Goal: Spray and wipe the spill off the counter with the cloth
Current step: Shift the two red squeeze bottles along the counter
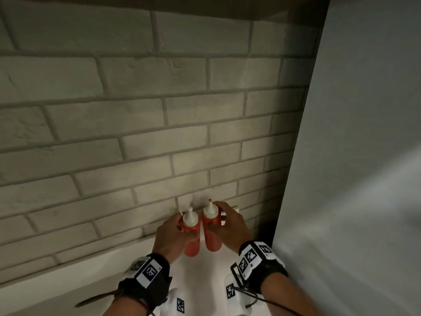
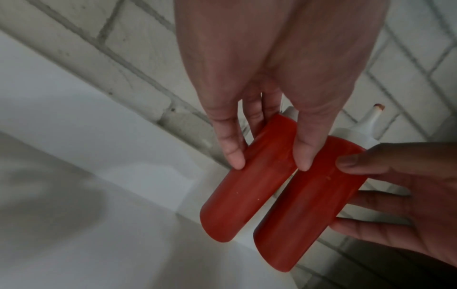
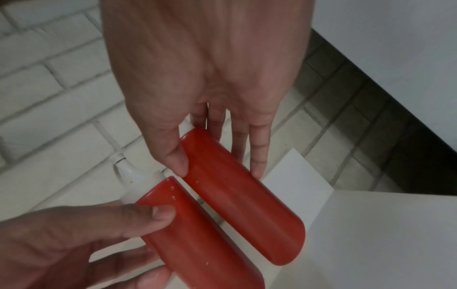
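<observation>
Two red squeeze bottles with white nozzle caps stand side by side by the brick wall. My left hand point(image 1: 185, 228) grips the left bottle point(image 1: 192, 246) near its shoulder, thumb on one side and fingers on the other; the left wrist view shows the left hand point(image 2: 268, 156) round the left bottle point(image 2: 237, 195). My right hand point(image 1: 216, 216) grips the right bottle point(image 1: 213, 238), and the right wrist view shows the right hand point(image 3: 217, 164) round the right bottle point(image 3: 242, 205). Whether the bottles touch the white counter point(image 1: 205, 281) I cannot tell. No cloth, spray bottle or spill is in view.
The pale brick wall point(image 1: 136, 133) rises right behind the bottles. A tall grey panel point(image 1: 353, 179) closes off the right side, with a dark gap point(image 1: 264, 231) in the corner. A low white ledge point(image 3: 296, 176) sits behind the right bottle.
</observation>
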`<state>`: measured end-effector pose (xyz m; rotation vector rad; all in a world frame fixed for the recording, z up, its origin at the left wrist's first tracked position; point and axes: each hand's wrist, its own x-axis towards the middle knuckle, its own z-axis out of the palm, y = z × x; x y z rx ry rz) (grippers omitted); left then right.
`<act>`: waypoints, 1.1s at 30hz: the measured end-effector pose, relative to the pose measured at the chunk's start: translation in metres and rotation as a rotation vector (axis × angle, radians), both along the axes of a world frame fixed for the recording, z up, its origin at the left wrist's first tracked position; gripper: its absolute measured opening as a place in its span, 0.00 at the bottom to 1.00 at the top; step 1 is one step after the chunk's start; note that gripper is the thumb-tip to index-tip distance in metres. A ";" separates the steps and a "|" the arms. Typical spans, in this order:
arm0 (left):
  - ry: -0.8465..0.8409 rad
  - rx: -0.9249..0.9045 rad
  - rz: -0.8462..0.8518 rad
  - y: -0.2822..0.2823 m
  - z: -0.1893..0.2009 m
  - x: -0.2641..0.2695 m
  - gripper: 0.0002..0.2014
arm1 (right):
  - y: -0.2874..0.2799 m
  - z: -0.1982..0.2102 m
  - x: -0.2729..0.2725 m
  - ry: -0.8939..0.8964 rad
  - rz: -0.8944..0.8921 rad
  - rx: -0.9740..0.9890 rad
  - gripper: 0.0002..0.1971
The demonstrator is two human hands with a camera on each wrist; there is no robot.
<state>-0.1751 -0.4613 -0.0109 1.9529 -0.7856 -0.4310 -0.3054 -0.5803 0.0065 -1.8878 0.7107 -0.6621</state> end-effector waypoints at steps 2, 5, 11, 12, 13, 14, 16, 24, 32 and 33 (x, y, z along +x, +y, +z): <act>0.006 0.025 0.015 -0.009 -0.009 0.005 0.20 | -0.007 -0.007 0.007 0.009 0.001 0.012 0.23; 0.023 0.049 0.028 -0.017 -0.023 0.010 0.22 | -0.014 -0.021 0.016 0.012 0.002 0.037 0.21; 0.044 0.039 0.106 -0.025 -0.046 0.011 0.22 | -0.019 -0.044 0.025 0.016 -0.004 0.107 0.23; 0.048 0.033 0.111 -0.026 -0.047 0.012 0.22 | -0.020 -0.047 0.026 0.015 -0.004 0.108 0.22; 0.051 0.030 0.110 -0.027 -0.048 0.014 0.23 | -0.020 -0.051 0.027 0.019 -0.002 0.110 0.20; 0.053 0.032 0.110 -0.028 -0.050 0.016 0.25 | -0.021 -0.053 0.027 0.020 0.000 0.113 0.19; 0.046 0.041 0.120 -0.030 -0.053 0.019 0.27 | -0.022 -0.055 0.028 0.016 0.001 0.120 0.18; 0.037 0.057 0.148 -0.037 -0.052 0.014 0.26 | -0.029 -0.058 0.035 0.004 0.026 0.140 0.23; 0.003 0.075 0.097 -0.024 -0.047 0.007 0.42 | -0.031 -0.075 0.016 0.092 0.067 0.177 0.46; 0.003 0.064 0.096 -0.020 -0.048 0.003 0.43 | -0.028 -0.080 0.011 0.111 0.050 0.212 0.48</act>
